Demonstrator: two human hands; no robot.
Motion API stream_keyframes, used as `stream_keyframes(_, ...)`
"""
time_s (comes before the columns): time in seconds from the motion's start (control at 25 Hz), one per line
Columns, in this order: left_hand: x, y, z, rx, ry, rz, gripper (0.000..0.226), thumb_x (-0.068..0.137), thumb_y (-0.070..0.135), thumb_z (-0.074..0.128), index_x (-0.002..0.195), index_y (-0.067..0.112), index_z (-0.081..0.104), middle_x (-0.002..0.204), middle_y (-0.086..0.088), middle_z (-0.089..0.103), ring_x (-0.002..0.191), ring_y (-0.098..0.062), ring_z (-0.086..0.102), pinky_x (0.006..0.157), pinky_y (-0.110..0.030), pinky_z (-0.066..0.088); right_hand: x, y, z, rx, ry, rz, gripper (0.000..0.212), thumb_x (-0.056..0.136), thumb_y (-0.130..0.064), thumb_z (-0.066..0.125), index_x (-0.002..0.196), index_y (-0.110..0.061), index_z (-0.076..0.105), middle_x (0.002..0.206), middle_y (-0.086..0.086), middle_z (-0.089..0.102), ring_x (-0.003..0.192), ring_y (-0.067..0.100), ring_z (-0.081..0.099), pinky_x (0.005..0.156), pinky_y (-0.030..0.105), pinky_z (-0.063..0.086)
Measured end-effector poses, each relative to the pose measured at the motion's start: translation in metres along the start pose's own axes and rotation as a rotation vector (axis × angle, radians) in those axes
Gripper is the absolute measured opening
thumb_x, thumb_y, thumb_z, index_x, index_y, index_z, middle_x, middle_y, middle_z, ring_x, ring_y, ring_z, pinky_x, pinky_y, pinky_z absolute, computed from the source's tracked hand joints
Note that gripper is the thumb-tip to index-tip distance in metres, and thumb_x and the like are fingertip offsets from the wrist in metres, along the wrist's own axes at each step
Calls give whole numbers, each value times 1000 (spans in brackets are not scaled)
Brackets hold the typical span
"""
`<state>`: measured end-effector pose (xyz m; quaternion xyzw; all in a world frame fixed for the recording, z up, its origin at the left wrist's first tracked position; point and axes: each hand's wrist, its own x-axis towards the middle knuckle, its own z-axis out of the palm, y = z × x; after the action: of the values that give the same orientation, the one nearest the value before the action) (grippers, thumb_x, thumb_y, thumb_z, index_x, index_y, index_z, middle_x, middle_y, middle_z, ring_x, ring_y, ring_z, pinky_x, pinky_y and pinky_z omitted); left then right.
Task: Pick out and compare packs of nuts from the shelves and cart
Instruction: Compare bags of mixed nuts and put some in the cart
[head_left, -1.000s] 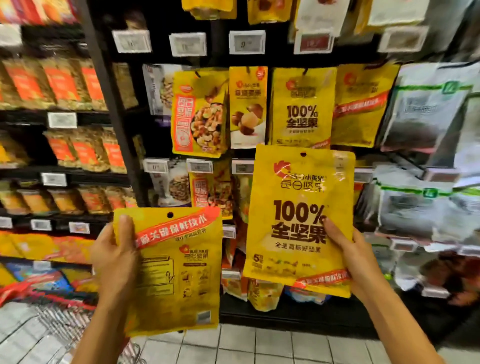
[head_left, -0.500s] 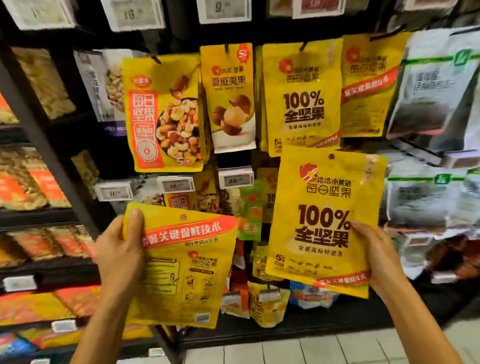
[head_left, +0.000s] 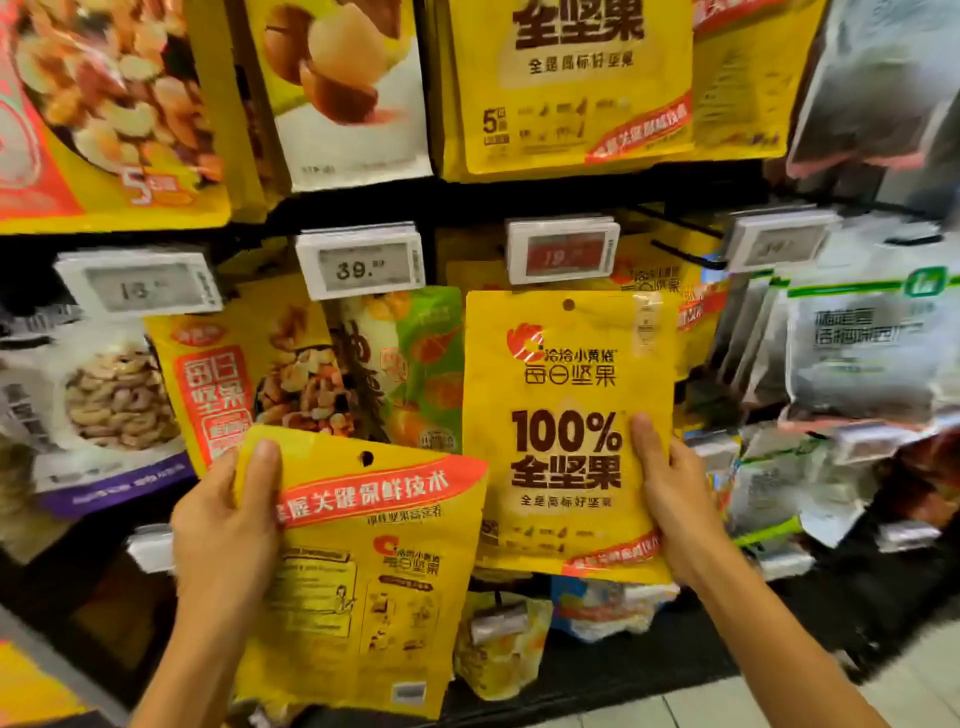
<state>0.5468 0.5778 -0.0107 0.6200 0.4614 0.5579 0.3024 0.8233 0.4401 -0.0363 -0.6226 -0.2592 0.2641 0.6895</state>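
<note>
Two flat yellow foil nut packs are held up before the hanging shelf packs (head_left: 332, 364). The left hand (head_left: 226, 525) grips the back-facing pack (head_left: 363, 571) by its left edge; the right hand (head_left: 675, 499) pinches the "100%" front-facing pack (head_left: 566, 415) at its right edge, thumb in front.

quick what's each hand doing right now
Left hand: grips the back-facing yellow pack by its left edge.
Right hand: grips the 100% yellow pack by its right edge.
</note>
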Motion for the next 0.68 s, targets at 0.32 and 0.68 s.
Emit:
stream_keyframes(0.32, -23, -40, 33, -42, 15, 11, 47, 63, 82, 42, 76, 42, 65, 77, -7, 69, 76, -33, 66, 75, -54, 53, 63, 27, 15, 16, -173, -162, 45, 68, -61, 51, 87, -24, 67, 77, -6, 75, 70, 12, 72, 52, 21, 55)
stream_keyframes(0.68, -23, -21, 58, -93, 26, 16, 25, 82, 62, 50, 72, 44, 66, 60, 19, 67, 60, -17, 61, 52, -26, 49, 90, 18, 14, 98, -164, -224, 43, 71, -61, 51, 89, -25, 67, 82, -7, 76, 76, 13, 72, 58, 24, 58)
